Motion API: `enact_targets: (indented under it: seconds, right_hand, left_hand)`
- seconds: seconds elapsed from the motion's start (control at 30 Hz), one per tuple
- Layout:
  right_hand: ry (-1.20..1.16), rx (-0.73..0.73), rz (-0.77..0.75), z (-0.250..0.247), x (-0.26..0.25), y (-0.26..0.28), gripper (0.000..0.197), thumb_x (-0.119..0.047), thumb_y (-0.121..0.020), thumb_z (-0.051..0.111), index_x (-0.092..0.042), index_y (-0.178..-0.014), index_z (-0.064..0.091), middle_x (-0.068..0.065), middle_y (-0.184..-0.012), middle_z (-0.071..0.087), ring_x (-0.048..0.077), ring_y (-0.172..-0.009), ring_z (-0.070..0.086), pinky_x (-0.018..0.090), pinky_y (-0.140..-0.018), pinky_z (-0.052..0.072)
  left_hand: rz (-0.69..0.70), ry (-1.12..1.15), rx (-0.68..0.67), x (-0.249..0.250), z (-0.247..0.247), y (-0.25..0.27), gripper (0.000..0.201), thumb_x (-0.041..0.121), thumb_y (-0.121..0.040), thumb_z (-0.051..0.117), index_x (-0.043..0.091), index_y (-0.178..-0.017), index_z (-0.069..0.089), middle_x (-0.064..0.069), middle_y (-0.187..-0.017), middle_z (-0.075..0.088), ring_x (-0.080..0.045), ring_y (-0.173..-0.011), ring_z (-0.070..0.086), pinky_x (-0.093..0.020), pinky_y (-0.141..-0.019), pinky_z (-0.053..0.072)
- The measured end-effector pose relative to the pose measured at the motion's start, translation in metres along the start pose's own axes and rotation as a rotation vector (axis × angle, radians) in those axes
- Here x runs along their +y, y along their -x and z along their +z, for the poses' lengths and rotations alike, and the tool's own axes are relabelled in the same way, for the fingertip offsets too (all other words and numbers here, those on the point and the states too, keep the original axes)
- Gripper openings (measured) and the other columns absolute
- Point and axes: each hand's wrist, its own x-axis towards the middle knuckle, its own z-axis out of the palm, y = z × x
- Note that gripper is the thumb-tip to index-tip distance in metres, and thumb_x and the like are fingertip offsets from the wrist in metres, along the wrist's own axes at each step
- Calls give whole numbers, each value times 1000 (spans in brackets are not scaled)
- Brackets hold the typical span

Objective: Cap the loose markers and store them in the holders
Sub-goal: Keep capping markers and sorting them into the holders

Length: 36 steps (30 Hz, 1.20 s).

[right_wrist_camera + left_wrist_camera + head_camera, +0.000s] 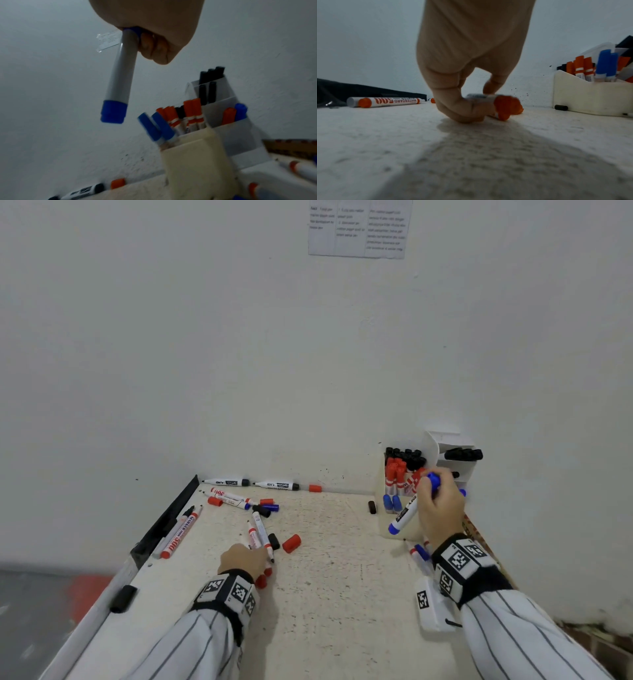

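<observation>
My right hand (435, 494) grips a capped blue marker (407, 511) by its cap end; it hangs tilted just above the cream holder (407, 534). In the right wrist view the hand (142, 40) holds the blue marker (120, 75) up and to the left of the cream holder (193, 162), apart from it. My left hand (263, 556) is down on the table, pinching a red marker (253, 537) among loose ones. The left wrist view shows the hand (479, 104) with thumb and fingers round the red marker (488, 98), which is blurred.
Behind the cream holder is a white tiered holder (455, 467) with black markers. Loose on the table (342, 594): two black markers (227, 482) along the wall, a red 500 marker (178, 537), red caps (292, 543), a black cap (372, 507). More markers (419, 554) lie under my right wrist.
</observation>
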Motion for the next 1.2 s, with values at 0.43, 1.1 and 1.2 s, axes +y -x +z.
enact_targets:
  seconds: [0.43, 1.1, 1.2]
  right_hand:
    - [361, 210, 68, -70, 90, -25, 20, -6, -91, 48, 6, -106, 53, 24, -102, 55, 33, -92, 53, 24, -83, 36]
    - [434, 108, 41, -57, 117, -26, 20, 0, -91, 50, 6, -109, 55, 23, -107, 54, 30, -94, 54, 28, -83, 37]
    - [432, 135, 21, -52, 114, -32, 25, 0, -89, 53, 5, -113, 57, 25, -110, 52, 26, -91, 53, 27, -83, 39]
  left_hand:
    - [212, 331, 80, 35, 26, -13, 41, 28, -93, 52, 5, -126, 45, -11, -95, 61, -19, -63, 58, -25, -49, 48]
    - [242, 316, 10, 45, 39, -18, 41, 30, -93, 53, 7, -126, 47, -7, -99, 62, -16, -66, 57, -22, -55, 51]
    - [250, 292, 8, 45, 37, -16, 43, 30, -94, 52, 6, -129, 45, -10, -106, 60, -16, -71, 57, -20, -57, 49]
